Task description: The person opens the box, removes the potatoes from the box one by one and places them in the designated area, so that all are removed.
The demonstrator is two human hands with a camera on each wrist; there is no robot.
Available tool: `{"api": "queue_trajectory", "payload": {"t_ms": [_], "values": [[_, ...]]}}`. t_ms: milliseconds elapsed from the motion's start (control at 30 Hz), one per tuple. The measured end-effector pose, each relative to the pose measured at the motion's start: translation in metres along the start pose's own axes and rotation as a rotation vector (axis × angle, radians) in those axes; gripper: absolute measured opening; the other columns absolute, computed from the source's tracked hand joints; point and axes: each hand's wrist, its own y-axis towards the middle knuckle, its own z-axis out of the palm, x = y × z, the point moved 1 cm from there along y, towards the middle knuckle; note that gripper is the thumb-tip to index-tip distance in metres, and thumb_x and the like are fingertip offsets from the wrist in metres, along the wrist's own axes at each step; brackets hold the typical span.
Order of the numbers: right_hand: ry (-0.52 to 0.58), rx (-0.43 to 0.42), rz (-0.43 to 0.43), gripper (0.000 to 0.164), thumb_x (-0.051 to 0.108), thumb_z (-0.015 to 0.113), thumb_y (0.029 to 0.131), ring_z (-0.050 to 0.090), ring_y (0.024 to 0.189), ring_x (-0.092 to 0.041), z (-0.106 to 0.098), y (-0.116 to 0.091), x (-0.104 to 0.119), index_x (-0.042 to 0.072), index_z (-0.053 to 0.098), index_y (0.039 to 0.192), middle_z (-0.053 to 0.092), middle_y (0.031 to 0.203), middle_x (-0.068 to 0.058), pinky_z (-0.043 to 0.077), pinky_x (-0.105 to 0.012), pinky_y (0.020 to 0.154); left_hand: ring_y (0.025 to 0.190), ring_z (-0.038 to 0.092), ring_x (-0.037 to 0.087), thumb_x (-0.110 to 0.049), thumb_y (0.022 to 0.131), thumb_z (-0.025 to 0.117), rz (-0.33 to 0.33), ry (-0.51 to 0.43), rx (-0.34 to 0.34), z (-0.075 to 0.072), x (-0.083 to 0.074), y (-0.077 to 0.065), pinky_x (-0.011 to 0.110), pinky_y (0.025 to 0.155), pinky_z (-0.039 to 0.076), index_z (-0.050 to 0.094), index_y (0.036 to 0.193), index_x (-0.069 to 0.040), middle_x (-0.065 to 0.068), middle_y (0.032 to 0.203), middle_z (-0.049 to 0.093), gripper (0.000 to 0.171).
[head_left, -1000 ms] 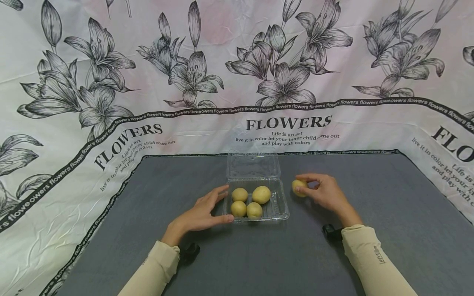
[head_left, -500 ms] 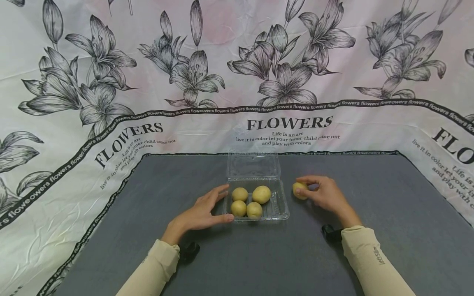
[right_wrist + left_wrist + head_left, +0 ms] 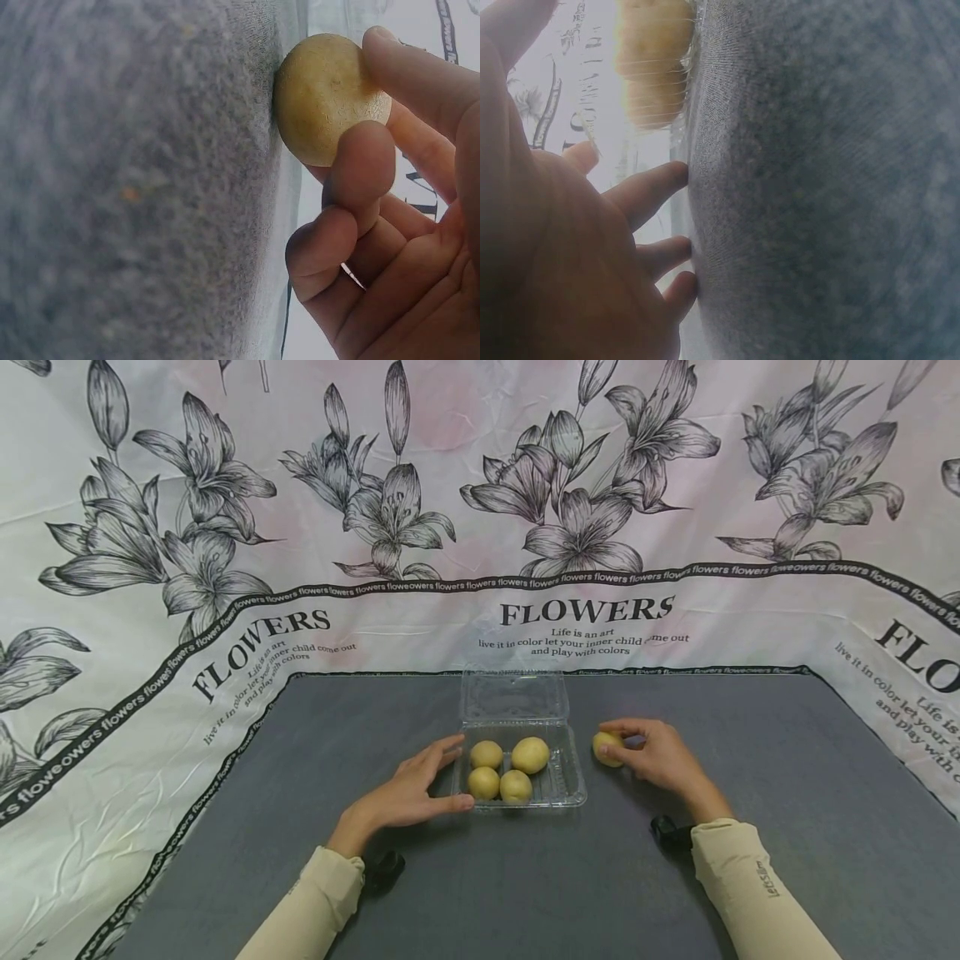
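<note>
My right hand (image 3: 663,760) pinches a small round yellow potato (image 3: 607,749) to the right of a clear plastic box (image 3: 564,777). The right wrist view has this potato (image 3: 319,105) at the grey cloth's surface, held between thumb and fingers. Inside the box, toward its left side, lie several more potatoes (image 3: 530,755). My left hand (image 3: 408,789) is spread along the left side of the box, thumb at the near corner and fingers at the far part of that side. Through ribbed plastic, potatoes (image 3: 656,60) show in the left wrist view beyond the spread fingers.
The box's clear lid (image 3: 513,697) stands swung back behind it. A grey cloth (image 3: 570,893) covers the table. Behind hangs a white curtain (image 3: 420,643) with printed flowers and lettering. A dark wrist camera (image 3: 385,870) sits below the left wrist.
My right hand and its potato have come very slightly nearer, down toward the cloth. My left hand, the box and the potatoes inside it stay in place.
</note>
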Motion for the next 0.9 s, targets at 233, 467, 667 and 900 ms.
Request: {"api": "queue_trajectory", "payload": {"t_ms": [233,467,667,900], "values": [[0.030,0.010,0.022,0.042,0.019,0.075,0.094,0.067,0.078,-0.018,0.0005,-0.0009,0.0000,0.001,0.067,0.132,0.066,0.130,-0.027,0.051,-0.030,0.051,0.157,0.026,0.022,-0.059,0.092,0.068,0.002,-0.012,0.000,-0.0002,-0.0015,-0.0005,0.066,0.123,0.009,0.012,0.164,-0.030,0.000,0.166,0.033,0.096],[0.037,0.010,0.016,0.044,0.021,0.075,0.095,0.067,0.074,-0.018,-0.0004,-0.0019,0.0025,0.001,0.066,0.133,0.065,0.131,-0.027,0.050,-0.029,0.050,0.157,0.026,0.022,-0.059,0.092,0.068,0.002,-0.004,-0.003,0.0002,-0.0011,-0.0001,0.066,0.123,0.009,0.012,0.164,-0.031,-0.001,0.166,0.034,0.095],[0.048,0.009,0.007,0.047,0.022,0.075,0.094,0.069,0.081,-0.020,-0.0011,-0.0023,0.0026,0.001,0.065,0.135,0.065,0.133,-0.027,0.051,-0.029,0.051,0.158,0.024,0.024,-0.060,0.092,0.067,0.000,0.000,-0.002,0.0009,-0.0006,0.0000,0.066,0.122,0.010,0.012,0.164,-0.031,0.000,0.166,0.034,0.095],[0.047,0.009,0.010,0.047,0.021,0.075,0.094,0.068,0.075,-0.018,-0.0012,-0.0024,0.0033,0.001,0.064,0.136,0.064,0.133,-0.027,0.050,-0.028,0.051,0.158,0.024,0.025,-0.060,0.092,0.068,0.005,-0.007,0.001,0.0011,0.0001,0.0007,0.066,0.122,0.010,0.012,0.164,-0.030,0.001,0.166,0.034,0.096]]}}
